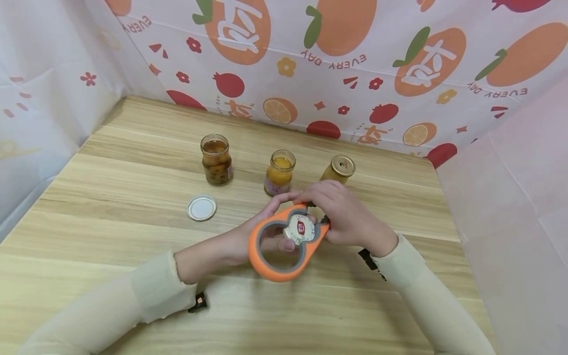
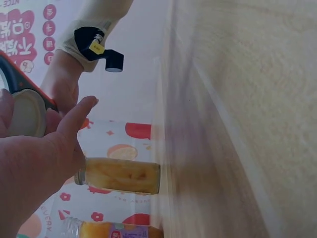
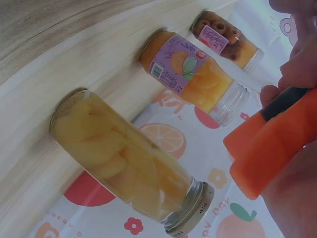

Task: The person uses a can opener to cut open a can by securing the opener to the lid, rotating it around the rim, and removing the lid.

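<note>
In the head view, my left hand (image 1: 244,240) pinches a pale printed jar lid (image 1: 300,229), its thumb across the near edge. An orange jar opener (image 1: 259,261) with grey lining surrounds the lid. My right hand (image 1: 348,214) grips the opener's narrow handle end. Just beyond the hands stands a closed jar of pale yellow fruit (image 3: 116,153) with a gold lid (image 1: 343,165). To its left is an open jar of orange fruit (image 1: 279,173). In the left wrist view, the lid's pale underside (image 2: 27,116) shows between thumb and fingers.
An open jar of dark brown fruit (image 1: 217,160) stands at the back left. A loose lid (image 1: 201,208) lies nearer on the wooden table (image 1: 133,236). Fruit-print cloth (image 1: 284,64) hangs behind the table, with pale cloth at both sides.
</note>
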{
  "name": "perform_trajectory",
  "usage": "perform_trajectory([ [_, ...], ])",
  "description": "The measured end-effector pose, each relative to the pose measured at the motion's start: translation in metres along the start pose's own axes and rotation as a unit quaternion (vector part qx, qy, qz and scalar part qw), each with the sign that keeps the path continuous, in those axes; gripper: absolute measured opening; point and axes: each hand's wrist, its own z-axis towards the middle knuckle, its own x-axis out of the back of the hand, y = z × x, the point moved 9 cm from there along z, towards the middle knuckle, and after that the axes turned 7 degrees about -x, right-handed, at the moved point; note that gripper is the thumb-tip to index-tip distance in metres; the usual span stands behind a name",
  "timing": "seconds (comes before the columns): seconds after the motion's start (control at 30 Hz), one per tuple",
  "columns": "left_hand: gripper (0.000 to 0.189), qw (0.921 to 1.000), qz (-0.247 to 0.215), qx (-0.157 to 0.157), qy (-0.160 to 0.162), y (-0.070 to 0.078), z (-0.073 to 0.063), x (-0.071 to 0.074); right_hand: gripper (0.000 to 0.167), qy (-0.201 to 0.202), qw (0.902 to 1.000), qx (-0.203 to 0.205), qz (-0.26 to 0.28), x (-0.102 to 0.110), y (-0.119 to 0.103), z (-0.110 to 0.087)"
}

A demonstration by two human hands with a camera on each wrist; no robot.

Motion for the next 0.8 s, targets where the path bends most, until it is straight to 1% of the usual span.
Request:
perform_trajectory([
  [0.1,0.089,0.9998,0.016,0.007,0.009,-0.004,0.000,0.004,0.042,0.008,1.0000,0.003,0.001,0.003,-0.001,0.001],
  [0.2,0.086,0.9980,0.043,0.034,0.033,-0.013,-0.001,0.013,0.040,0.028,0.9996,0.008,0.004,0.011,-0.002,0.002],
  [0.27,0.085,0.9951,0.069,0.051,0.050,-0.017,-0.001,0.021,0.039,0.037,0.9993,0.007,0.008,0.014,-0.002,0.003],
  [0.3,0.084,0.9928,0.091,0.055,0.056,-0.018,-0.001,0.025,0.039,0.040,0.9991,0.006,0.009,0.016,-0.001,0.003],
  [0.33,0.084,0.9899,0.117,0.055,0.057,-0.017,0.000,0.028,0.039,0.042,0.9991,0.004,0.010,0.017,-0.001,0.003],
  [0.4,0.077,0.9826,0.174,0.038,0.052,-0.012,0.004,0.033,0.040,0.043,0.9990,-0.002,0.007,0.017,0.002,0.002],
  [0.47,0.068,0.9701,0.238,0.015,0.045,-0.005,0.008,0.037,0.040,0.046,0.9989,-0.007,0.002,0.018,0.004,0.000],
  [0.53,0.062,0.9575,0.285,0.001,0.045,0.002,0.009,0.041,0.040,0.048,0.9988,-0.011,-0.004,0.019,0.006,-0.001],
  [0.57,0.059,0.9531,0.299,-0.003,0.047,0.005,0.009,0.043,0.041,0.048,0.9988,-0.011,-0.006,0.019,0.007,-0.001],
  [0.63,0.058,0.9463,0.319,0.003,0.053,0.007,0.008,0.048,0.041,0.046,0.9988,-0.013,-0.006,0.019,0.007,-0.002],
  [0.73,0.059,0.9418,0.331,0.015,0.060,0.009,0.007,0.053,0.042,0.042,0.9990,-0.015,-0.008,0.019,0.007,-0.004],
  [0.8,0.060,0.9374,0.343,0.018,0.056,0.009,0.006,0.054,0.043,0.040,0.9990,-0.018,-0.009,0.018,0.007,-0.005],
])
